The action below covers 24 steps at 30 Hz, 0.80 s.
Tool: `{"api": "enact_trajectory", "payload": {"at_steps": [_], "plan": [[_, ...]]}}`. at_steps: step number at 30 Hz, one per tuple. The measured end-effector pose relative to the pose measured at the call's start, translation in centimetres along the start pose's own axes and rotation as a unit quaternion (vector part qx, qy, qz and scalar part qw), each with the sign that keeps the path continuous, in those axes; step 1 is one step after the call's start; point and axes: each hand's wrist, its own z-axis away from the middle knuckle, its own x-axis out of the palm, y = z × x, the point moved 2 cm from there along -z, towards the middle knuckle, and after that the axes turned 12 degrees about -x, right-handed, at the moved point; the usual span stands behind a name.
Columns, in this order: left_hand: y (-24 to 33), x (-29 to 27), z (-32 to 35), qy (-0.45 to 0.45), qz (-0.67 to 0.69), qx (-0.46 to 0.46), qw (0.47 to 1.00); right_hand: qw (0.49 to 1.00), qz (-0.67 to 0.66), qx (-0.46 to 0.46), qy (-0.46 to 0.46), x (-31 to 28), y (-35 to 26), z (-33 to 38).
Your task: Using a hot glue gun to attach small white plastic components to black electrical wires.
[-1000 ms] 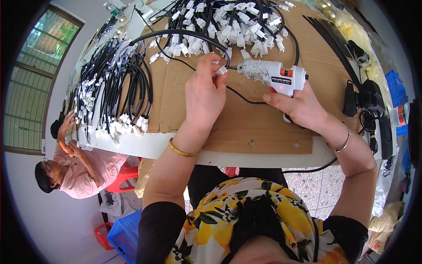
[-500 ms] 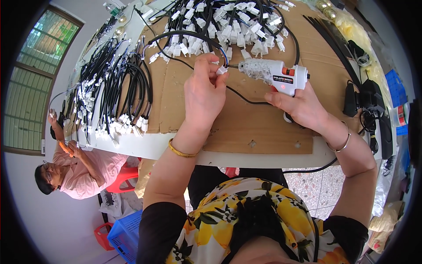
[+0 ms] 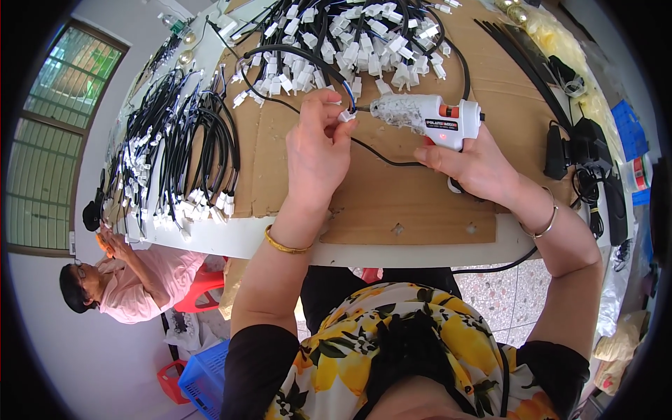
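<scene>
Between the thumb and fingers of my left hand is a small white plug connector. Blue and white wires run from it into a black sheathed cable that arcs up toward the pile. My right hand is wrapped round the handle of a white hot glue gun, whose front is coated with clear, stringy glue. The gun's dark nozzle points left, right at the wires where they meet the connector; whether it touches them I cannot tell. A small red light glows on the gun.
Cardboard covers the white table. A heap of white-ended cables lies at the back, and black cable bundles lie at left. Black tubes and a power adapter are at right. A co-worker in pink sits at left.
Both my hands, the connector and the glue gun sit slightly farther left in view. My grips look the same. The co-worker's raised hand has come down to the other one.
</scene>
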Motion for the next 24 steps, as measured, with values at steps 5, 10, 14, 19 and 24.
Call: {"api": "enact_trajectory", "payload": {"at_steps": [5, 10, 14, 19, 24], "plan": [[-0.09, 0.0, -0.13, -0.011, 0.02, -0.004, 1.0, 1.0, -0.01, 0.018, -0.009, -0.01, -0.33, 0.05], [-0.19, -0.02, -0.14, -0.018, 0.02, -0.011, 1.0, 0.999, 0.028, 0.009, -0.036, -0.13, -0.29, -0.05], [-0.42, 0.07, -0.16, -0.02, 0.021, -0.007, 1.0, 0.999, 0.033, -0.001, -0.035, -0.11, -0.47, -0.04], [-0.42, 0.05, -0.16, -0.024, 0.019, -0.011, 0.999, 0.999, 0.017, 0.037, -0.024, -0.18, -0.75, -0.02], [-0.56, 0.09, -0.12, -0.03, 0.034, -0.01, 0.999, 1.0, 0.012, 0.019, -0.016, -0.22, -0.61, -0.04]]}}
